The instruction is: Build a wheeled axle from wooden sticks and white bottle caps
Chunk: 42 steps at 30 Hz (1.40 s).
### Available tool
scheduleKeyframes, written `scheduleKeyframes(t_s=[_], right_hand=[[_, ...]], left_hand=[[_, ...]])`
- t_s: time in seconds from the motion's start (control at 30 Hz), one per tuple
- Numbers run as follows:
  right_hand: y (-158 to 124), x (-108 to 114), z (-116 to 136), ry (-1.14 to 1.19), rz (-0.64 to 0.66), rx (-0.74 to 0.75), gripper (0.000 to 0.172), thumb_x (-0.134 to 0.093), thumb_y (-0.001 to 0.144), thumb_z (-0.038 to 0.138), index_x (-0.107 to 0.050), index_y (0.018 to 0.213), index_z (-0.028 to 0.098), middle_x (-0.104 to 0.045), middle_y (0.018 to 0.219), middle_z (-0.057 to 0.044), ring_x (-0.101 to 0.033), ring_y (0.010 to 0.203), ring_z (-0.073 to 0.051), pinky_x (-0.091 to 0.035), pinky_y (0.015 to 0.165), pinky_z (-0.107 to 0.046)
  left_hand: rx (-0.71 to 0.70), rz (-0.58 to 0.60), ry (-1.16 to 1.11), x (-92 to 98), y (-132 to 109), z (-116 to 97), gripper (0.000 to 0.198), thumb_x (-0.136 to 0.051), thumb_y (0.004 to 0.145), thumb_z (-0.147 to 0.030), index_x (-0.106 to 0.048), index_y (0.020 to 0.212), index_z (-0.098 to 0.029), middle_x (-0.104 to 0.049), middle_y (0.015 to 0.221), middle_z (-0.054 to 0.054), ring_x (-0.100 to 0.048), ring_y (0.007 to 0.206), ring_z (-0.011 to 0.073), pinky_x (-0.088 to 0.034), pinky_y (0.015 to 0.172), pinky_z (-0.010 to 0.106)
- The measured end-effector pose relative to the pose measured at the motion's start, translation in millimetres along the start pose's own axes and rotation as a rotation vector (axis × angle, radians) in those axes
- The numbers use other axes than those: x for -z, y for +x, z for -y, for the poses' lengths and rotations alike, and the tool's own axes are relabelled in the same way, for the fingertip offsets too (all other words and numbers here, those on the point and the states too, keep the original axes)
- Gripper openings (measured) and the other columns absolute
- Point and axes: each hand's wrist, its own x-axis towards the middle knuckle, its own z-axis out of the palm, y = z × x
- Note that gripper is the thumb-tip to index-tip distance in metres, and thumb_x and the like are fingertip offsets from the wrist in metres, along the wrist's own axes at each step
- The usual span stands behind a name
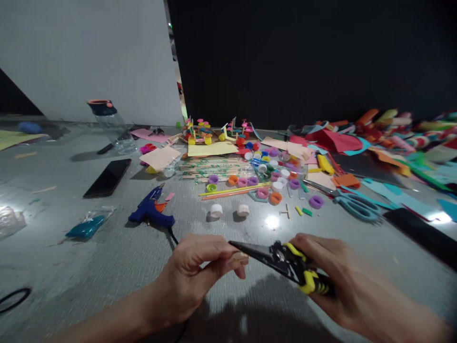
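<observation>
My right hand [332,274] is wrapped round the handles of black-and-yellow snips [280,257]. Their dark blades are parted and point left, with the tips at the fingers of my left hand [203,271]. The thumb and fingers of my left hand are pinched together; a small pale bit shows at the fingertips, too small to name. Just beyond my hands, two white bottle caps [215,211] stand on the grey table. A blue glue gun [152,209] lies to the left of them, its black cord running under my left arm.
Several coloured plastic rings [262,193] and wooden sticks [214,169] lie behind the caps. Light-blue scissors [357,205] and coloured paper [339,140] are on the right. At left are a phone [108,177], a water bottle [114,126] and a teal packet [87,226].
</observation>
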Motion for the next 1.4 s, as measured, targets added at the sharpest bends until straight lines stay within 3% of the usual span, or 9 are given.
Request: scheduleKeyframes(t_s=[0.23, 0.47, 0.67, 0.9, 1.03, 1.13, 1.23, 1.3, 1.4], right_hand=[[-4, -5, -8, 0.006, -0.028, -0.029, 0.045, -0.052, 0.079, 0.018, -0.047, 0.124, 0.021, -0.070, 0.105, -0.013, -0.071, 0.088, -0.028, -0.061, 0.067, -0.035], [2, 7, -6, 0.005, -0.003, 0.003, 0.043, -0.056, 0.077, 0.018, -0.051, 0.119, 0.021, -0.071, 0.103, -0.013, -0.070, 0.087, -0.029, -0.060, 0.067, -0.036], [-3, 6, -10, -0.007, 0.026, -0.004, 0.027, -0.052, 0.075, 0.014, -0.057, 0.099, 0.022, -0.072, 0.090, -0.009, -0.068, 0.068, -0.025, -0.052, 0.054, -0.032], [-8, -5, -13, 0.000, -0.012, -0.086, 0.040, -0.052, 0.083, 0.020, -0.050, 0.123, 0.021, -0.072, 0.106, -0.011, -0.072, 0.089, -0.028, -0.060, 0.067, -0.034], [-5, -9, -12, 0.044, 0.033, -0.131, 0.030, -0.051, 0.086, 0.022, -0.052, 0.116, 0.019, -0.070, 0.101, -0.012, -0.071, 0.084, -0.027, -0.059, 0.063, -0.035], [-7, -15, -19, 0.031, 0.075, -0.183, 0.026, -0.051, 0.090, 0.024, -0.050, 0.116, 0.018, -0.067, 0.099, -0.012, -0.069, 0.083, -0.028, -0.058, 0.066, -0.041], [-13, -21, -27, 0.003, 0.109, -0.190, 0.027, -0.053, 0.090, 0.023, -0.049, 0.116, 0.018, -0.065, 0.098, -0.013, -0.067, 0.085, -0.030, -0.057, 0.069, -0.045], [-17, -23, -30, 0.003, 0.114, -0.189, 0.028, -0.053, 0.090, 0.024, -0.048, 0.117, 0.018, -0.065, 0.098, -0.013, -0.066, 0.085, -0.030, -0.057, 0.069, -0.046], [-18, -23, -28, 0.027, 0.103, -0.199, 0.027, -0.052, 0.093, 0.027, -0.047, 0.118, 0.018, -0.065, 0.099, -0.013, -0.067, 0.085, -0.029, -0.058, 0.068, -0.045]], left_hand=[[-0.003, -0.022, -0.008, 0.1, 1, 0, 0.023, -0.062, 0.097, -0.018, -0.076, 0.080, -0.017, -0.077, 0.080, 0.002, -0.072, 0.075, 0.0127, -0.053, 0.075, 0.020], [-0.012, 0.007, 0.064, 3.3, 2, 1, 0.023, -0.061, 0.096, -0.014, -0.075, 0.078, -0.016, -0.076, 0.077, 0.002, -0.069, 0.069, 0.0117, -0.053, 0.072, 0.020], [-0.003, 0.040, -0.013, 2.7, 1, 1, 0.026, -0.057, 0.099, -0.019, -0.076, 0.081, -0.017, -0.076, 0.076, 0.004, -0.071, 0.070, 0.0140, -0.055, 0.071, 0.023], [0.139, 0.038, -0.148, 1.1, 0, 3, 0.027, -0.060, 0.099, -0.024, -0.079, 0.081, -0.018, -0.078, 0.080, 0.003, -0.071, 0.076, 0.0137, -0.054, 0.081, 0.025], [0.245, -0.038, -0.258, 0.9, 0, 5, 0.024, -0.065, 0.097, -0.034, -0.080, 0.086, -0.019, -0.078, 0.076, 0.003, -0.071, 0.080, 0.0170, -0.051, 0.091, 0.031], [0.280, -0.056, -0.381, 0.8, 2, 4, 0.022, -0.067, 0.095, -0.039, -0.076, 0.094, -0.018, -0.079, 0.076, 0.003, -0.070, 0.077, 0.0169, -0.051, 0.087, 0.032], [0.289, -0.041, -0.480, 0.5, 4, 4, 0.022, -0.066, 0.095, -0.037, -0.067, 0.084, -0.019, -0.080, 0.085, 0.003, -0.070, 0.081, 0.0155, -0.050, 0.085, 0.030], [0.287, -0.040, -0.528, 0.0, 5, 4, 0.022, -0.066, 0.096, -0.035, -0.062, 0.081, -0.019, -0.081, 0.089, 0.004, -0.071, 0.086, 0.0160, -0.049, 0.088, 0.031], [0.292, -0.082, -0.564, -0.4, 5, 8, 0.016, -0.068, 0.094, -0.032, -0.069, 0.085, -0.020, -0.079, 0.097, 0.005, -0.069, 0.102, 0.0191, -0.048, 0.095, 0.034]])
